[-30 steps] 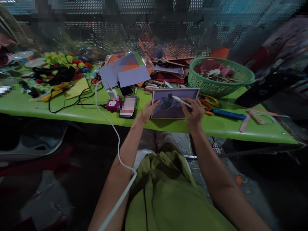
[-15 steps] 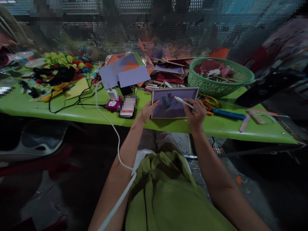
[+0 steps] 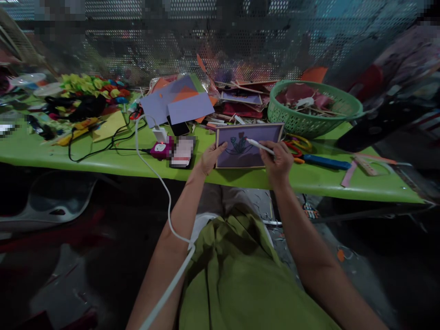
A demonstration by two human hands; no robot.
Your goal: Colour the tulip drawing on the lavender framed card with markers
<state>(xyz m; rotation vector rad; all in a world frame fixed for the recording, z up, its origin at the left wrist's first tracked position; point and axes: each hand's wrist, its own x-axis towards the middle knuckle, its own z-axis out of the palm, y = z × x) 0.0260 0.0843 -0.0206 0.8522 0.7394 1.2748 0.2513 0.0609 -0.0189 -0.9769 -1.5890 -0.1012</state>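
My left hand (image 3: 210, 158) grips the left edge of a purple framed picture (image 3: 225, 158), thumb on its front. The picture leans tilted at the table's near edge and has a pale thin border. A flower drawing (image 3: 238, 145) with green stems and a red bloom is on it. In my right hand (image 3: 279, 164) is a white marker pen (image 3: 260, 145), pinched between the fingers. Its red tip is at the flower; whether it touches the surface I cannot tell. My right hand covers the picture's lower right part.
A green basket (image 3: 314, 121) of scraps stands behind at the right, near scissors (image 3: 298, 145) and a blue-handled tool (image 3: 326, 162). Left of the picture are a phone (image 3: 182, 152) and a purple socket block (image 3: 162, 148). A white cable (image 3: 161, 182) hangs across my left arm.
The marker tip has shifted slightly left and down on the flower, with my right hand following it. My left hand keeps its grip on the picture.
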